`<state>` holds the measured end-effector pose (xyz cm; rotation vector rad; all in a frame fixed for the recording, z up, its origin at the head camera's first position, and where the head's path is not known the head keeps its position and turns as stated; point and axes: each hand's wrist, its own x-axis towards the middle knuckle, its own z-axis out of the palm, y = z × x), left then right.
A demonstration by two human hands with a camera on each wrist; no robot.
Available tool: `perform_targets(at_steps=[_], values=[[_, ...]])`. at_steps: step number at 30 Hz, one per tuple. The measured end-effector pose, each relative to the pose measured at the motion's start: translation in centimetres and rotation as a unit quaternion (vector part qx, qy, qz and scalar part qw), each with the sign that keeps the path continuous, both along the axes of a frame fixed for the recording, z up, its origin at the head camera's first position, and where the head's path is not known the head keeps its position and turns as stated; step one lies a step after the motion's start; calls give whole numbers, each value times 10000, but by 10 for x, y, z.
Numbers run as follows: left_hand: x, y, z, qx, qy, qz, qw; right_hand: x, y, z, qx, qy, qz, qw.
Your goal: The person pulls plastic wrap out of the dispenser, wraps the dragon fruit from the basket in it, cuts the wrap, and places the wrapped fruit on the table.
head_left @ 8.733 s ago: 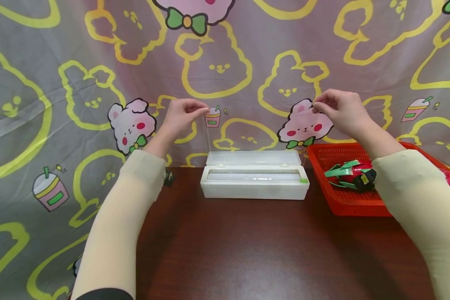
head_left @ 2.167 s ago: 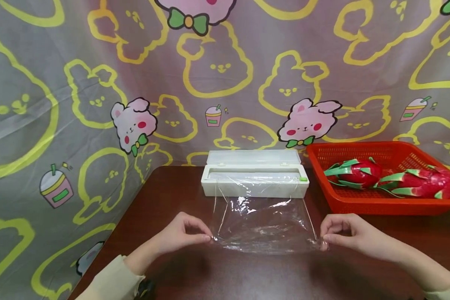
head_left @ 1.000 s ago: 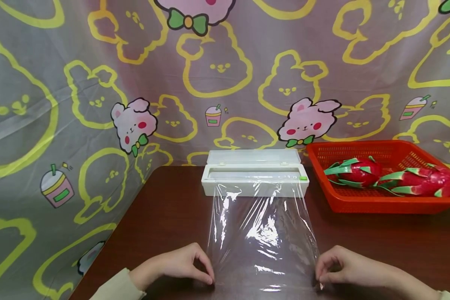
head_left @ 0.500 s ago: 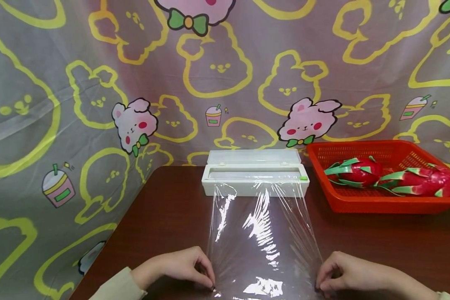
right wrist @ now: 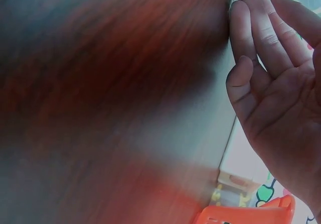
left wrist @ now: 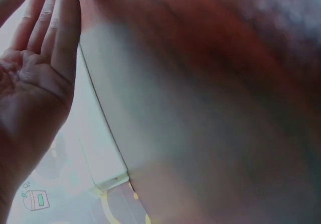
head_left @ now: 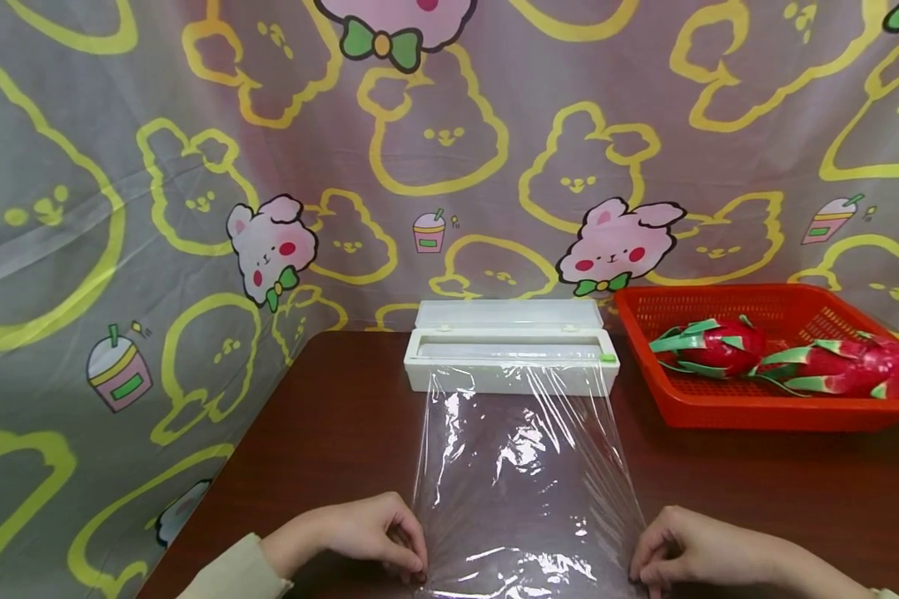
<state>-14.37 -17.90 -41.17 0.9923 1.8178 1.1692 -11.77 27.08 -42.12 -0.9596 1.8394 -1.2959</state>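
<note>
A clear sheet of cling film [head_left: 487, 491] runs from the white dispenser box [head_left: 509, 378] toward the near side of the dark wooden table, wrinkled and shining. At its near left corner, my left hand [head_left: 374, 531] pinches the edge between thumb and fingers, low over the table. My right hand [head_left: 692, 549] pinches the opposite corner the same way. The box's lid [head_left: 509, 314] is raised at the back, and a small green piece [head_left: 608, 358] sits at the right end of its front. Both wrist views show the hands [left wrist: 35, 83] [right wrist: 281, 93] from the palm side, fingertips partly cut off.
To the right of the box stands a red plastic basket [head_left: 757, 412] holding two dragon fruits [head_left: 727, 348] [head_left: 854, 366]. A patterned curtain [head_left: 479, 274] hangs behind and to the left of the table [head_left: 330, 433].
From above the box, my hands have come down and toward me, drawing the film out across the table. Over the last half second they barely move, while the film's glare and wrinkles shift.
</note>
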Motion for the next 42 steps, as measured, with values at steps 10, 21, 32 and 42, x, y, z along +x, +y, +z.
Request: perform_targets(at_steps=[10, 21, 32, 42], values=[[-20, -3, 12, 167, 1707, 708, 9826, 2, 1, 2, 106, -58, -105, 9999], [-64, 5, 14, 103, 2992, 1501, 9422, 4, 0, -1, 190, -370, -270, 9988], [-86, 17, -1, -566, 2996, 1287, 9437, 3, 2, -1, 170, -123, -164, 9996], [-86, 16, -7, -916, 3171, 1072, 9378, 2, 1, 3, 134, -37, -105, 9998]])
